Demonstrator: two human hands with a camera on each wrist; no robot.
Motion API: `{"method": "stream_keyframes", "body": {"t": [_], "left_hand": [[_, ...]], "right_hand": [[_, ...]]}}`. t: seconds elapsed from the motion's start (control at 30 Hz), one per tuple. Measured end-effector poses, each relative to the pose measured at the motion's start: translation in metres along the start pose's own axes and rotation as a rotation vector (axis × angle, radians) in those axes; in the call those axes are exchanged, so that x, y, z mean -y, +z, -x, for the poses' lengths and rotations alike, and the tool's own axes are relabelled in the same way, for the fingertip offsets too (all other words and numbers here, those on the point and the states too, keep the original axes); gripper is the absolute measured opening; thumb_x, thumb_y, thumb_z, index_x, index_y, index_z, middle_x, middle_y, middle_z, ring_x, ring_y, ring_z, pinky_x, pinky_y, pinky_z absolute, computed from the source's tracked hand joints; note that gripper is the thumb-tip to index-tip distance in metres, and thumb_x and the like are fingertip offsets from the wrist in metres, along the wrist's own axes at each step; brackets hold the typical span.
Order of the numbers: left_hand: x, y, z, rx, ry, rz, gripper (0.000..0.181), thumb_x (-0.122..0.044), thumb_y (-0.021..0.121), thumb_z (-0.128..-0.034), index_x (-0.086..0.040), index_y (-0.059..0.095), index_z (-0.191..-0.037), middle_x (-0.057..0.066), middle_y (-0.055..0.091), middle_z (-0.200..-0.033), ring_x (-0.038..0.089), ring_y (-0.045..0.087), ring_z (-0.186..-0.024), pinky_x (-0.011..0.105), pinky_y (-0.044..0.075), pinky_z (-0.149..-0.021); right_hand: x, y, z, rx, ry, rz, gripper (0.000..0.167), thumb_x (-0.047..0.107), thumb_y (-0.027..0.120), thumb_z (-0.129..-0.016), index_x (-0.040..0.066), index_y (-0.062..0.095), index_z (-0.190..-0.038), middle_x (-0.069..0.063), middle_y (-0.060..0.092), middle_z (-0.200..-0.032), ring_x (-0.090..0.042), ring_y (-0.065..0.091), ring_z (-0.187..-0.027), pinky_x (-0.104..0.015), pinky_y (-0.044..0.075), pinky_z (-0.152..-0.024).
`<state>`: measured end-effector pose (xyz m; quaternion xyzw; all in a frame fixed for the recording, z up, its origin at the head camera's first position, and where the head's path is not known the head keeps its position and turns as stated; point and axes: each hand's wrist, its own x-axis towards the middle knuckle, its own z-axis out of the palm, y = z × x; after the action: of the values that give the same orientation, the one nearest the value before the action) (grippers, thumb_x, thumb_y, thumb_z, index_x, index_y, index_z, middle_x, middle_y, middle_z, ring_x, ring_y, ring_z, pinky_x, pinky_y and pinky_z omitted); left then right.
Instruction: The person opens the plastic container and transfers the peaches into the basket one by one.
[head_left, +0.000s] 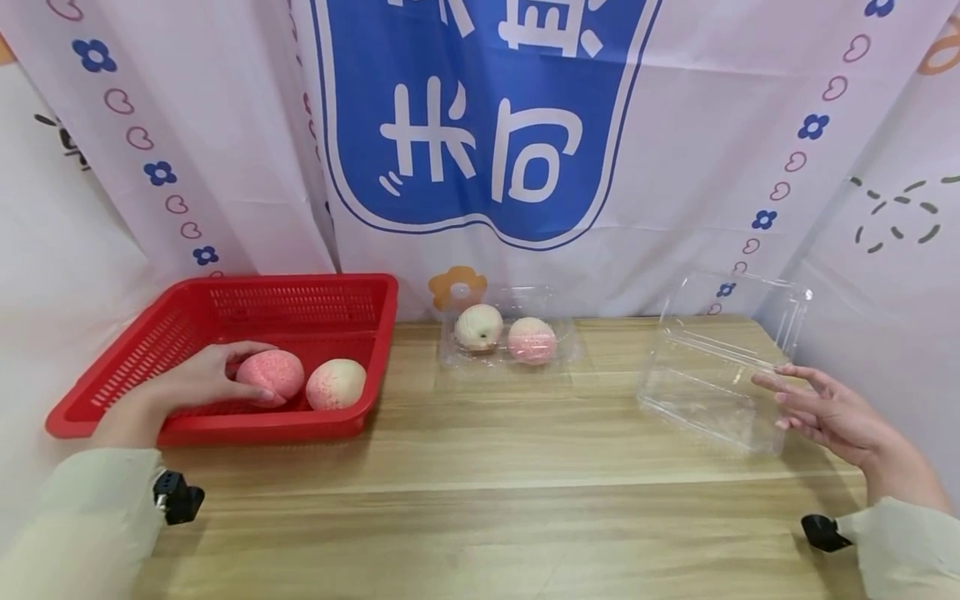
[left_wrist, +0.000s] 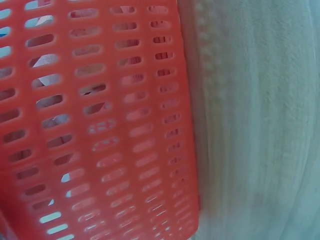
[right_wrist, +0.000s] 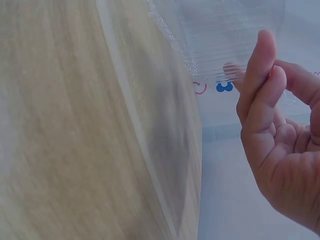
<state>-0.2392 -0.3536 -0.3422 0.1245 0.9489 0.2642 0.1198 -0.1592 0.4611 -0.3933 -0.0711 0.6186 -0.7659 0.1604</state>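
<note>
A red-pink toy peach (head_left: pixel 272 375) sits in the grip of my left hand (head_left: pixel 206 379), low inside a red plastic basket (head_left: pixel 225 429). Right beside it in the basket lies a paler peach (head_left: pixel 336 385). The left wrist view shows only the slotted wall of the basket (left_wrist: pixel 100 125); hand and peaches are hidden there. On the right, my right hand (head_left: pixel 836 417) pinches the edge of an open clear plastic clamshell box (head_left: pixel 705 400), which holds nothing visible. In the right wrist view, fingers (right_wrist: pixel 262 65) lie at the box's ribbed edge (right_wrist: pixel 220 50).
At the back middle stands another clear plastic box (head_left: pixel 450 354) with two peaches (head_left: pixel 480 327) in it. All of this is on a wooden table (head_left: pixel 480 500). Behind hangs a white cloth (head_left: pixel 705 150) with a blue printed panel.
</note>
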Motion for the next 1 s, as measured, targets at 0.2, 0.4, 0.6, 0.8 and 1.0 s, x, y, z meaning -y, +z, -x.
{"method": "stream_keyframes", "body": {"t": [0.2, 0.4, 0.6, 0.8, 1.0], "left_hand": [[0.0019, -0.0003, -0.0044, 0.024, -0.034, 0.020, 0.081, -0.048, 0.079, -0.0797, -0.019, 0.044, -0.147, 0.015, 0.058, -0.134, 0.030, 0.056, -0.116, 0.045, 0.059, -0.084], [-0.0007, -0.0022, -0.0068, 0.050, -0.070, 0.051, 0.083, -0.049, 0.078, -0.0802, -0.020, 0.041, -0.149, 0.016, 0.056, -0.135, 0.030, 0.055, -0.116, 0.045, 0.058, -0.084], [-0.0010, -0.0025, -0.0097, 0.067, -0.111, 0.044, 0.088, -0.054, 0.076, -0.0797, -0.020, 0.038, -0.151, 0.018, 0.053, -0.139, 0.033, 0.052, -0.120, 0.047, 0.058, -0.086], [-0.0015, -0.0025, -0.0109, 0.073, -0.125, 0.031, 0.089, -0.056, 0.074, -0.0809, -0.019, 0.036, -0.153, 0.020, 0.052, -0.140, 0.034, 0.052, -0.120, 0.049, 0.057, -0.085], [-0.0033, -0.0016, -0.0101, 0.097, -0.164, 0.056, 0.095, -0.059, 0.074, -0.0791, -0.019, 0.032, -0.154, 0.020, 0.049, -0.142, 0.037, 0.050, -0.121, 0.049, 0.058, -0.085]], "right_hand": [[-0.0009, 0.0006, -0.0003, -0.013, 0.009, -0.025, 0.038, -0.008, 0.038, -0.102, 0.017, 0.033, -0.131, 0.005, 0.069, -0.127, -0.018, 0.073, -0.074, -0.022, 0.059, -0.067], [-0.0012, -0.0002, -0.0007, -0.029, 0.029, -0.046, 0.035, -0.007, 0.039, -0.103, 0.018, 0.044, -0.127, 0.005, 0.071, -0.125, -0.016, 0.073, -0.072, -0.021, 0.058, -0.064], [-0.0021, -0.0012, -0.0010, -0.076, 0.065, -0.009, 0.031, -0.003, 0.042, -0.103, 0.021, 0.049, -0.123, 0.007, 0.072, -0.121, -0.014, 0.073, -0.071, -0.019, 0.058, -0.062], [-0.0015, -0.0018, -0.0011, -0.117, 0.109, 0.046, 0.025, 0.002, 0.045, -0.104, 0.020, 0.044, -0.122, 0.009, 0.074, -0.117, -0.011, 0.073, -0.071, -0.017, 0.056, -0.058], [0.0016, -0.0022, 0.0013, -0.145, 0.173, 0.081, 0.020, 0.006, 0.046, -0.104, 0.022, 0.050, -0.117, 0.009, 0.075, -0.110, -0.010, 0.074, -0.077, -0.018, 0.056, -0.060]]}}
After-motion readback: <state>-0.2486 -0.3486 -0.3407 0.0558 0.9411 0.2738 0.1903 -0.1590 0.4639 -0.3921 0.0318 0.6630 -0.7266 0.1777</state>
